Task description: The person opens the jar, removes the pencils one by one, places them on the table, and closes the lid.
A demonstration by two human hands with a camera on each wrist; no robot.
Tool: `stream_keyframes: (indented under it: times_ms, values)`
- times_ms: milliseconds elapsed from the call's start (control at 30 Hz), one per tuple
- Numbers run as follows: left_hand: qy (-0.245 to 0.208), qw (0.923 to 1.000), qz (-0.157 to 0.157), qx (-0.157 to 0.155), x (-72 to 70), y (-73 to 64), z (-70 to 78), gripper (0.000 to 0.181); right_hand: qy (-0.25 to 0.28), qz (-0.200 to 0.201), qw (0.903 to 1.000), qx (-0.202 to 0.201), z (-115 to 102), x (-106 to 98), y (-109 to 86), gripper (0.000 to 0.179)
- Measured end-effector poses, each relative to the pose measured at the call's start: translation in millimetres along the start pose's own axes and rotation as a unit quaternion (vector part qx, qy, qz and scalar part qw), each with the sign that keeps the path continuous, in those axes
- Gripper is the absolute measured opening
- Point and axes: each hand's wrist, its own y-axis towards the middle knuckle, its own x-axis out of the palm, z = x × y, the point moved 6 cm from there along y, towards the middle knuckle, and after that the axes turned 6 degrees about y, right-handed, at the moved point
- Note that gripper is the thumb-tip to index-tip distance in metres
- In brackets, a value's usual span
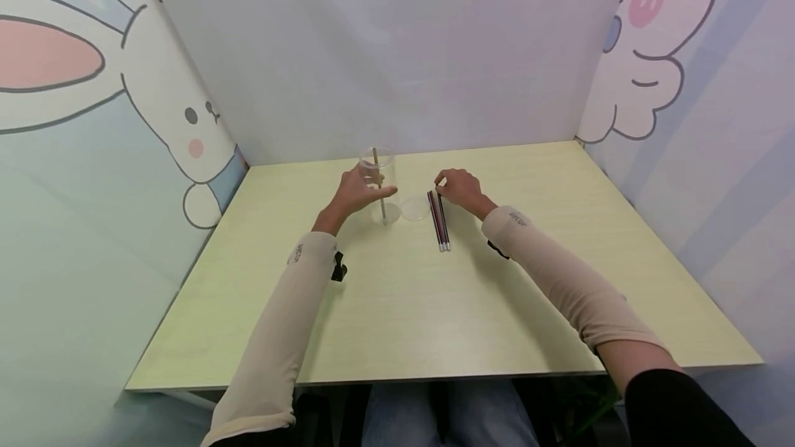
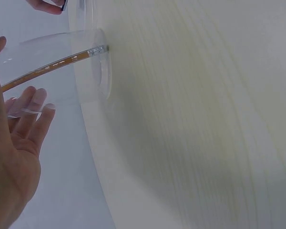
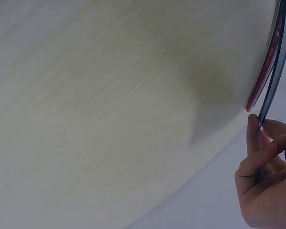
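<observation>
A clear plastic jar (image 1: 386, 181) stands toward the back of the table, a brown pencil (image 2: 62, 62) leaning inside it, metal-and-eraser end down. My left hand (image 1: 359, 190) grips the jar from its left side, thumb across the front and fingers behind. To the right, a few dark and red pencils (image 1: 438, 223) lie side by side, silver ends toward me. My right hand (image 1: 461, 188) pinches the far end of the rightmost dark pencil (image 3: 275, 78) between thumb and forefinger. In the right wrist view, a red pencil (image 3: 264, 81) lies close beside it.
A clear round lid (image 1: 415, 208) lies flat between the jar and the pencils. The pale wooden table (image 1: 385, 316) meets a plain wall (image 1: 397, 54) behind. Side panels with a cartoon rabbit (image 1: 180, 109) and a cartoon pig (image 1: 658, 40) flank it.
</observation>
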Motion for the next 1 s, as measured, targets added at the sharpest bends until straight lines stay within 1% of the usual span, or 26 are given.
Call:
stream_keyframes:
  times_ms: [200, 533, 767, 1000]
  values:
    - [0.0, 1.0, 0.003, -0.003, 0.6, 0.6, 0.2, 0.071, -0.018, -0.008, 0.9998, 0.004, 2, 6, 0.4, 0.024]
    - [0.003, 1.0, 0.0, 0.001, 1.0, -0.4, 0.3, 0.066, -0.024, -0.016, 0.9996, 0.005, -1, 11, 1.6, 0.024]
    - [0.002, 1.0, -0.006, 0.005, 1.6, -0.3, 1.2, 0.074, -0.025, -0.016, 0.9995, 0.008, -1, 12, -2.8, 0.024]
    - [0.002, 1.0, -0.004, 0.006, 0.2, -0.6, 0.6, 0.071, -0.026, -0.02, 0.9994, 0.001, -3, 11, -3.8, 0.026]
